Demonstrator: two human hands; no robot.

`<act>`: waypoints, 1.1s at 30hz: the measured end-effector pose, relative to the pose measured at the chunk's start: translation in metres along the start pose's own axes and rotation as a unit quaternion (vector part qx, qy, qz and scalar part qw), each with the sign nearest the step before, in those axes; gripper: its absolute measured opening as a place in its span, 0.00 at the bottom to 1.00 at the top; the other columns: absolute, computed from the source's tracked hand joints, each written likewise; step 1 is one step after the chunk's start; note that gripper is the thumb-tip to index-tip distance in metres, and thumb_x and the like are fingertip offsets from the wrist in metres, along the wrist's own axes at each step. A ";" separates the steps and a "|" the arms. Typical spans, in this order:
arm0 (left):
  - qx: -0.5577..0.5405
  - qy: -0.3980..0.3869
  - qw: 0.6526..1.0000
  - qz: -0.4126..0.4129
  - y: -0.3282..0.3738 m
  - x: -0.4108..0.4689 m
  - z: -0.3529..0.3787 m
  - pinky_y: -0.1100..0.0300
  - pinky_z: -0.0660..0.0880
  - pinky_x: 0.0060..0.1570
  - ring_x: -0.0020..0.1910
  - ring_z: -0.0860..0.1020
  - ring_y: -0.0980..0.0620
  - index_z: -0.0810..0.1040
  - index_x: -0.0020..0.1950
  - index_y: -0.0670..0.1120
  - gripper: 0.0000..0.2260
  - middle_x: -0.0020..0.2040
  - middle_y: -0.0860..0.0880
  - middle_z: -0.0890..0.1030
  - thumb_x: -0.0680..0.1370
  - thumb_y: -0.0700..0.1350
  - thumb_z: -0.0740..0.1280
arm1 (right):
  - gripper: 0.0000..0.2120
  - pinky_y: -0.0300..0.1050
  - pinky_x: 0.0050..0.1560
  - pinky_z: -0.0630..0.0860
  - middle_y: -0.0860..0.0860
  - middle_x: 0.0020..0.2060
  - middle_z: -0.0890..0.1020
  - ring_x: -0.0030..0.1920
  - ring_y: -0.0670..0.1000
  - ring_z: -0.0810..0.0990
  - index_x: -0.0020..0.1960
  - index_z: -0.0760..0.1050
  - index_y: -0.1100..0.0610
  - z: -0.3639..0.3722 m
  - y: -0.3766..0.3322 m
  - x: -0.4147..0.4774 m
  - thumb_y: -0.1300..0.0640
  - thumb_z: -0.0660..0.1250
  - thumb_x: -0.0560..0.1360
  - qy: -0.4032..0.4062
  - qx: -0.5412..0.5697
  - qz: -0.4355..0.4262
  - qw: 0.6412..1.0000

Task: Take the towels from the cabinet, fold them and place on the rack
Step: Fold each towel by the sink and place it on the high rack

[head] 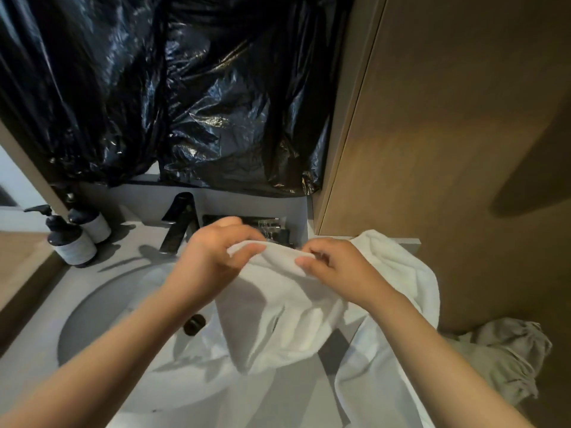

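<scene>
Grey worktop (37, 359) with a round sink (92, 319) sunk into it fills the lower half of the view. Black plastic sheet (185, 88) covers the wall behind the sink. A brown wood panel (448, 118) stands at the right.

Fixed items:
- Black tap (179, 223) at the rear rim of the sink, spout pointing over the bowl.
- Black drain (194, 324) in the bowl, just below the left forearm.
- Two dark pump bottles with pale labels, front bottle (71, 242) and rear bottle (92, 223), side by side on the worktop left of the tap.
- Dark tray (272, 227) behind the hands; its contents are too blurred to identify.

Towel position: a white towel (278, 319) is held up over the right part of the sink, and its lower portion hangs down in folds toward the worktop.

Hand state:
- Left hand (213, 257): thumb and fingers are closed on the upper edge of the towel, at its left end.
- Right hand (336, 267): fingers are curled and pinch the same upper edge, at its right end. The two hands are near each other.

More white cloth (401, 273) lies draped over the right end of the worktop, next to the panel. Whether it is part of the held towel or a separate one cannot be determined. A crumpled grey cloth (506, 350) lies lower down at the far right, beyond the worktop edge.
</scene>
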State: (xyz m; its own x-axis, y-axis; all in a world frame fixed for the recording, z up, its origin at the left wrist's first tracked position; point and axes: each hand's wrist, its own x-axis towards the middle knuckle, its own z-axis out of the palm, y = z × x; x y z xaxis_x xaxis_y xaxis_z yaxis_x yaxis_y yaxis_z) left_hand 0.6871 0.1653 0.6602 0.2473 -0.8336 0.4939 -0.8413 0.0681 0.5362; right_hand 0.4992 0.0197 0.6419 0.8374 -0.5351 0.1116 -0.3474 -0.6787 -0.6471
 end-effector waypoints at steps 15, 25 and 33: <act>-0.012 0.104 0.991 -0.088 -0.010 0.060 -0.025 0.68 0.69 0.39 0.43 0.76 0.67 0.79 0.42 0.60 0.05 0.40 0.63 0.80 0.77 0.51 0.68 | 0.21 0.47 0.33 0.61 0.46 0.27 0.66 0.30 0.47 0.66 0.31 0.60 0.49 -0.096 0.030 -0.034 0.50 0.64 0.80 0.172 -0.117 0.048 0.977; 0.010 0.229 0.973 0.010 0.042 0.148 -0.068 0.68 0.67 0.34 0.36 0.76 0.58 0.83 0.50 0.49 0.07 0.36 0.58 0.78 0.79 0.48 0.66 | 0.12 0.40 0.38 0.72 0.43 0.32 0.78 0.34 0.44 0.75 0.40 0.78 0.48 -0.212 -0.072 0.012 0.47 0.63 0.80 0.449 -0.222 -0.040 0.865; 0.067 0.248 0.967 0.001 0.047 0.166 -0.086 0.59 0.66 0.32 0.34 0.72 0.53 0.82 0.51 0.46 0.08 0.39 0.50 0.80 0.80 0.47 0.65 | 0.14 0.36 0.34 0.69 0.47 0.38 0.84 0.39 0.50 0.81 0.47 0.84 0.52 -0.233 -0.064 0.012 0.43 0.66 0.77 0.455 -0.241 -0.031 0.857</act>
State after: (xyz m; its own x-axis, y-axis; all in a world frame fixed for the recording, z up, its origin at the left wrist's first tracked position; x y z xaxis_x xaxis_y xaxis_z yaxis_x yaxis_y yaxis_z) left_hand 0.7296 0.0768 0.8265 0.4172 -0.4668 0.7798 -0.8884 -0.0288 0.4581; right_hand 0.4335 -0.0609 0.8602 0.2622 -0.5120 0.8180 -0.6313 -0.7321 -0.2559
